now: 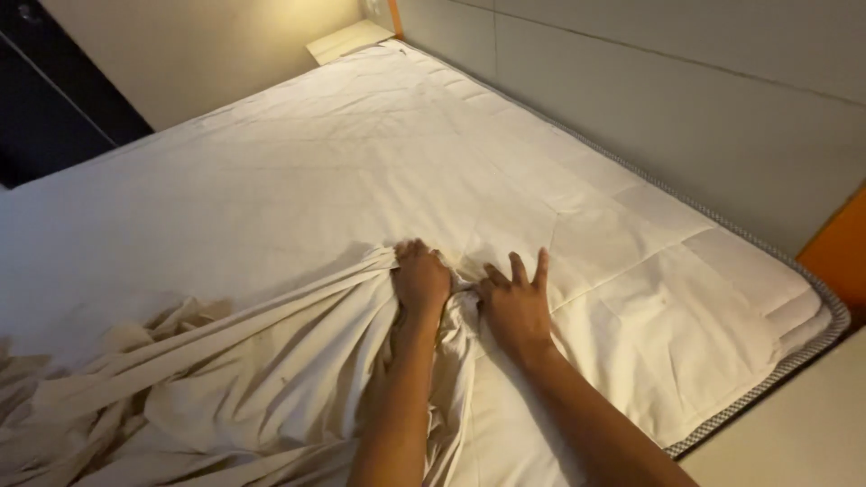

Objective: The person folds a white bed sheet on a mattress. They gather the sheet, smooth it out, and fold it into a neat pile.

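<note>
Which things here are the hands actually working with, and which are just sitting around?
In hand: left hand gripping the bunched white sheet; right hand spread flat on it; mattress underneath.

Lying about: small bedside shelf; grey wall panels; orange panel.

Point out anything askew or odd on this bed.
The sheet is bunched into folds at the near left, gathered by the left hand; the right hand rests beside it. The mattress shows bare at right.
</note>
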